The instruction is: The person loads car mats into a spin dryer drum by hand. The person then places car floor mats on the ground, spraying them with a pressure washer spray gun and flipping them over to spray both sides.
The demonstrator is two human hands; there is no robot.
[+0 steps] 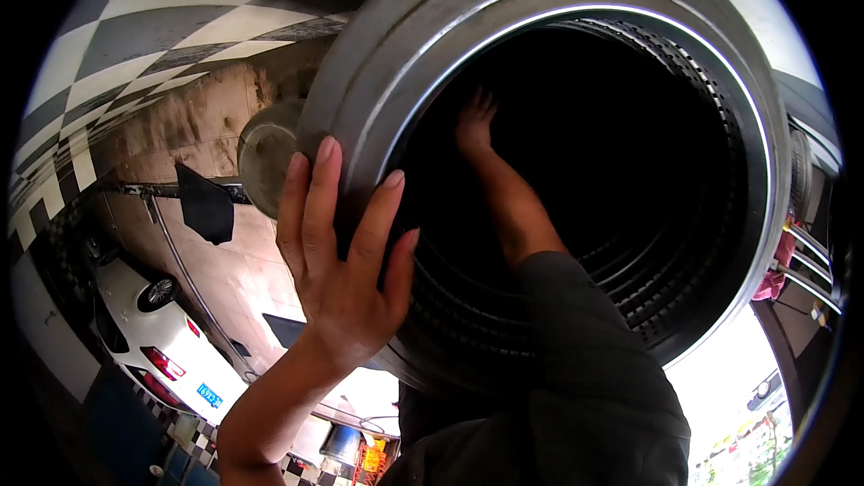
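A large round metal drum (360, 99) with a perforated inner wall, like that of a spin dryer, fills the upper middle of the view. Its wide mouth faces me and the inside is mostly dark. My left hand (346, 274) rests against the left side of the rim, fingers spread and holding nothing. Through the mouth reaches my right arm in a dark sleeve. Deep inside, my right hand (477, 124) has its fingers stretched out near the left of the dark interior. Nothing shows in it, though what lies around it is lost in shadow.
A round metal part (270, 157) adjoins the drum's left side. A dark cloth or mat (205, 204) hangs on a rail. Farther left stands a white car (171, 342). Several pale bars (810, 265) and a reddish cloth (769, 285) are at the right. An orange crate (371, 459) sits below.
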